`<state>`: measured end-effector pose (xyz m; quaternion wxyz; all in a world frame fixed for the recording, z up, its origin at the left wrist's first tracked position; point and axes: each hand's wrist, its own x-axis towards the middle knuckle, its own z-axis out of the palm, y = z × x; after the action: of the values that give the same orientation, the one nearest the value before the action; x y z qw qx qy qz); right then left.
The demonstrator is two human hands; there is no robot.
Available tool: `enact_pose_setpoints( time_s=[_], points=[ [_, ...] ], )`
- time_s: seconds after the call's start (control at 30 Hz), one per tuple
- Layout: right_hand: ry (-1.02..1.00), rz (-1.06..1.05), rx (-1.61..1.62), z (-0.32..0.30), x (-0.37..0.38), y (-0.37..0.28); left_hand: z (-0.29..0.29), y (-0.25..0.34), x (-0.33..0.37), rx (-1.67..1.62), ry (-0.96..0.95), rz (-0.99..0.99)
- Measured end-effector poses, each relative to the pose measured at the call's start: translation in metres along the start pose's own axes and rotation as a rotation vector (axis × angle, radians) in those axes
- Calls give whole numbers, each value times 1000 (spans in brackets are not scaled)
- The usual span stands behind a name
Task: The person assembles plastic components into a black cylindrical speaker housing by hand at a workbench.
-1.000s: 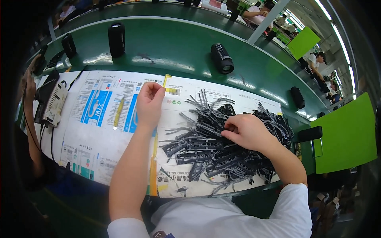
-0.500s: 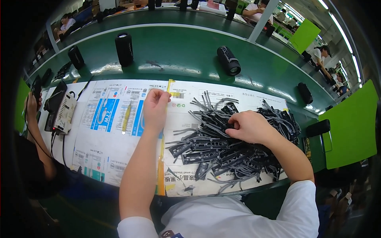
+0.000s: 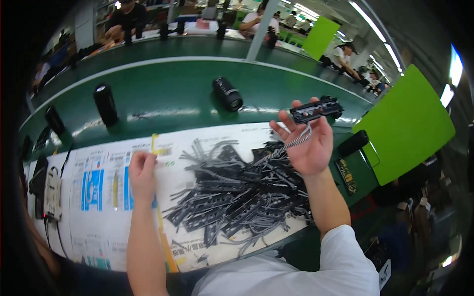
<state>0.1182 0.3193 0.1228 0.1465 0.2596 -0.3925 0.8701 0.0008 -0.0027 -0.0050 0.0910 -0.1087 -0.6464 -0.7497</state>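
Observation:
My right hand [image 3: 311, 150], palm up, holds a black plastic strip [image 3: 308, 112] between thumb and fingers, and a grey braided cord [image 3: 291, 144] hangs from it across the palm. It is raised past the right end of a pile of similar black strips with cords [image 3: 242, 190]. A dark cylindrical speaker [image 3: 336, 104] shows partly behind the held strip; whether they touch I cannot tell. My left hand [image 3: 143, 172] is closed in a pinch above the white cardboard [image 3: 170, 148], left of the pile. What its fingers hold, if anything, is hidden.
On the green belt [image 3: 163, 84] stand black speakers [image 3: 105, 104], with another [image 3: 227, 93] lying down. At right are a black speaker [image 3: 353, 143], a circuit board [image 3: 345, 175] and a green panel [image 3: 410, 123]. Yellow tweezers [image 3: 115, 191] and a white box [image 3: 53, 192] lie left.
My right hand has left the pile, moving up and right with a black strip and its cord. My left hand stays closed. The view has swung right.

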Motion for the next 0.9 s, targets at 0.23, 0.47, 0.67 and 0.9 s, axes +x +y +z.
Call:
enact_pose_setpoints(
  time_s=[0.23,0.47,0.67,0.9],
  points=[
    [266,110,147,4,-7,-14,-3,-1,-2,-7,10,0],
    [242,149,-64,-5,-40,-27,-6,-12,2,59,11,55],
    [215,21,-312,-18,-73,-29,-4,-3,-1,-27,63,14],
    [330,52,-221,-27,-93,-42,-4,23,76,318,382,38]
  ],
)
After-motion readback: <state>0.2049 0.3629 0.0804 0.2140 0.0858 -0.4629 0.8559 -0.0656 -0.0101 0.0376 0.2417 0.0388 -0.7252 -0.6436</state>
